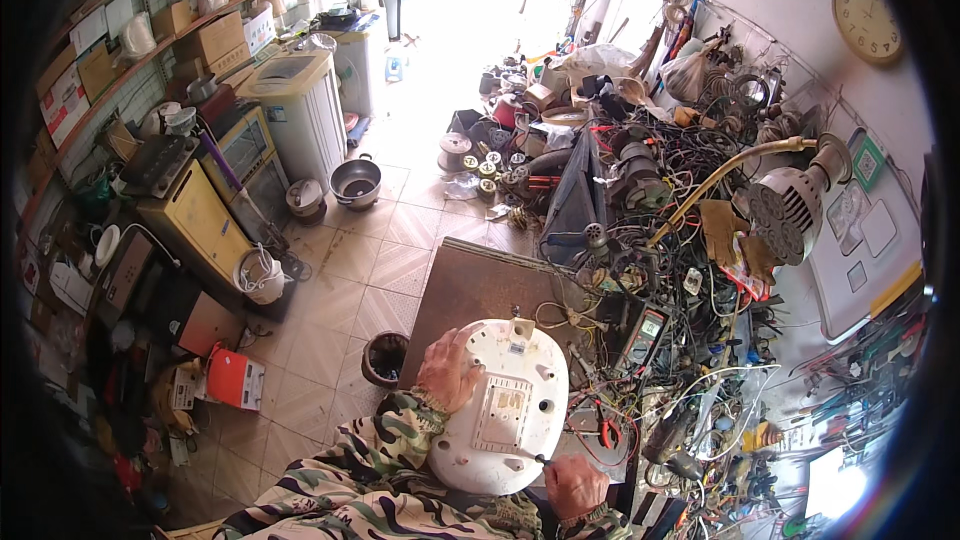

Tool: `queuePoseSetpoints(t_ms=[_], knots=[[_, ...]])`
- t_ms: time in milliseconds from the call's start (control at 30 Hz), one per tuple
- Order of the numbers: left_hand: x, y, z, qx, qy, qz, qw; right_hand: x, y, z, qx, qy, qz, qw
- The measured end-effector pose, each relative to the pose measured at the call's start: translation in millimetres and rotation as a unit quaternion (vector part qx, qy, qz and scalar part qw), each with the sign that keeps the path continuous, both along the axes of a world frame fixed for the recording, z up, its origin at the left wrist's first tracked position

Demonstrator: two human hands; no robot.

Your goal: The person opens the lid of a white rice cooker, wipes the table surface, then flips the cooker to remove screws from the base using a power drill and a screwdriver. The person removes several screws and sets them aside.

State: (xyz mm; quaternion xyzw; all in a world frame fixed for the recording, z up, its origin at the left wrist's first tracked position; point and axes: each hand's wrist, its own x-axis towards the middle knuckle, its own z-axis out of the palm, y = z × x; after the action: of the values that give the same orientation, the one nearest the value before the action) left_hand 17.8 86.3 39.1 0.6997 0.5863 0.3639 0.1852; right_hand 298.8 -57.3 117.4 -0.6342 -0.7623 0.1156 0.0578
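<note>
Gripping white appliance base (500, 405), right hand (574, 485) with half-hidden tool.

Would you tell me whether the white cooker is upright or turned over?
Turned over: the cooker shows its flat underside, steadied by the left hand.

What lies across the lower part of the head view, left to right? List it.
Orange box → dark bucket → left hand → white round appliance → red-handled pliers.
</note>
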Motion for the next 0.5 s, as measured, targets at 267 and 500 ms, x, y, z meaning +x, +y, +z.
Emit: queuePoseSetpoints(t_ms=[267,500], knots=[[-2,-1,1,-0.012,-0.007,0.001,1.0,-23,4,31,-0.08,0.03,-0.096,0.992],[1,0,2,-0.014,-0.009,0.007,1.0,-10,9,12,0.116,0.089,0.091,0.985]])
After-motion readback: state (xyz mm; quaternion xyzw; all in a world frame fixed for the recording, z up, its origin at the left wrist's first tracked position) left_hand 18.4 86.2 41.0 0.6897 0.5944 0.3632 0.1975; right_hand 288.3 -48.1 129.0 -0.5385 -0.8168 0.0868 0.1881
